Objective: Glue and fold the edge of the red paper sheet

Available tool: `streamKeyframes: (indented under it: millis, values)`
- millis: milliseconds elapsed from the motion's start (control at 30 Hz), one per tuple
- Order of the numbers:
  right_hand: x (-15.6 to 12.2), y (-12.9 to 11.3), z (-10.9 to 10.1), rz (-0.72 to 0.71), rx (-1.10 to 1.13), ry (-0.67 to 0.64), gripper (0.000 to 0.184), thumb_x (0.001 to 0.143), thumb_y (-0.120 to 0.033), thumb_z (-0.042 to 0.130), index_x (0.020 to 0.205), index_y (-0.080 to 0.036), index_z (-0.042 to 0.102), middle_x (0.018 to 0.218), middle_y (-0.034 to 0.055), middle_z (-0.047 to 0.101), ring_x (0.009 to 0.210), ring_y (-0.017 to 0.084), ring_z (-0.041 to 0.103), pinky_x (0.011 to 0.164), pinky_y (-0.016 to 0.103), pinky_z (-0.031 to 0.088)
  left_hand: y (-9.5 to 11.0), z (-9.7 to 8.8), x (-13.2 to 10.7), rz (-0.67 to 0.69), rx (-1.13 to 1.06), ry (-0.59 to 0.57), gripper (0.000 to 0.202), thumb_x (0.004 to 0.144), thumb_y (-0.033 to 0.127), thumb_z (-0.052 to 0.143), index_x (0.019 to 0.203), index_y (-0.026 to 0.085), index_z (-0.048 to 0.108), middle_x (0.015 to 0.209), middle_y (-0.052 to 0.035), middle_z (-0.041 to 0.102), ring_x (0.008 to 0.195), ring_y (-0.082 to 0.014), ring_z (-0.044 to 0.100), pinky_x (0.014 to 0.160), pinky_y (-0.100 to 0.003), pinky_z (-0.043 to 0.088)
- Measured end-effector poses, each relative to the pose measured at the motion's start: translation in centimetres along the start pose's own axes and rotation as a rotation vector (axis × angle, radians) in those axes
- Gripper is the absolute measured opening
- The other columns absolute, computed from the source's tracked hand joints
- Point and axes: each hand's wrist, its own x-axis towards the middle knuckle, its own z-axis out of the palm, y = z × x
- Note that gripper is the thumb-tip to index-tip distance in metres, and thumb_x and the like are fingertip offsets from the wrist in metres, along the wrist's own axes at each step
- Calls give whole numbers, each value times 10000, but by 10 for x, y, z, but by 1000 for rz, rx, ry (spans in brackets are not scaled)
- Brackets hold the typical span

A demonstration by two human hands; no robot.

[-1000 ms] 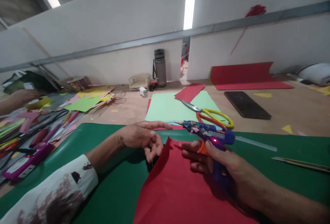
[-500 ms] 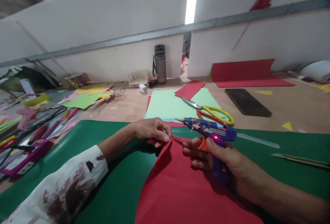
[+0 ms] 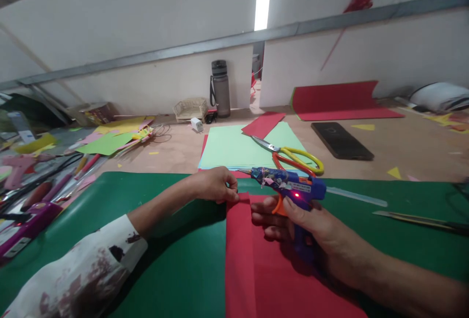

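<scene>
A red paper sheet lies on the green mat, with a folded strip along its left side. My left hand pinches the strip's far left corner between thumb and fingers. In my right hand is a blue hot glue gun with an orange trigger and a lit red light. Its nozzle points left, just beyond my left hand, and a clear glue stick sticks out of its back. The right fingertips are close to the strip's right edge; whether they touch it, I cannot tell.
Scissors rest on pale green sheets beyond the glue gun. To the right are a phone and a pointed metal tool. A bottle stands by the wall. Tools and a purple device crowd the left.
The sheet's left edge, raised in a curve before, now lies folded over as a straight, flat strip. My right hand still holds the glue gun. The view has shifted slightly.
</scene>
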Motion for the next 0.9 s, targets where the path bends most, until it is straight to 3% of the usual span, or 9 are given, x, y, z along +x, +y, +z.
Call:
streamKeyframes:
  millis: [133, 267, 400, 600, 900]
  values:
    - [-3, 0, 0, 27, -40, 20, 310, 728, -443, 684, 898, -187, 651, 950, 86, 660, 862, 193, 632, 726, 287, 495, 0, -1, -1, -5, 44, 3, 161, 671, 276, 581, 573, 159, 532, 437, 46, 469, 439, -86, 401, 428, -193, 272]
    - [-5, -1, 2, 89, -71, -20, 326, 715, -467, 687, 878, -188, 636, 845, 59, 655, 663, 135, 613, 569, 241, 476, 1, -1, -3, -9, 64, -6, 164, 665, 279, 581, 564, 162, 526, 442, 47, 467, 441, -87, 395, 432, -197, 275]
    - [-3, -4, 5, 113, -76, -52, 299, 713, -440, 701, 846, -178, 643, 867, 53, 634, 789, 137, 603, 642, 227, 475, 4, -1, -5, -28, 70, 6, 174, 656, 293, 587, 556, 166, 525, 437, 49, 465, 436, -90, 401, 422, -200, 271]
    - [-4, -7, 6, 128, -170, -10, 384, 680, -510, 700, 875, -187, 627, 869, 42, 630, 714, 119, 594, 609, 225, 465, 3, 4, -5, -108, 55, 57, 262, 672, 374, 557, 524, 169, 489, 432, 35, 465, 377, -86, 372, 373, -200, 267]
    - [-3, -5, 4, 48, -313, -49, 360, 739, -500, 651, 938, -201, 622, 964, 60, 625, 780, 142, 595, 655, 261, 486, 2, 7, -5, -114, 58, 106, 182, 644, 308, 569, 550, 167, 502, 439, 42, 455, 406, -91, 390, 383, -204, 253]
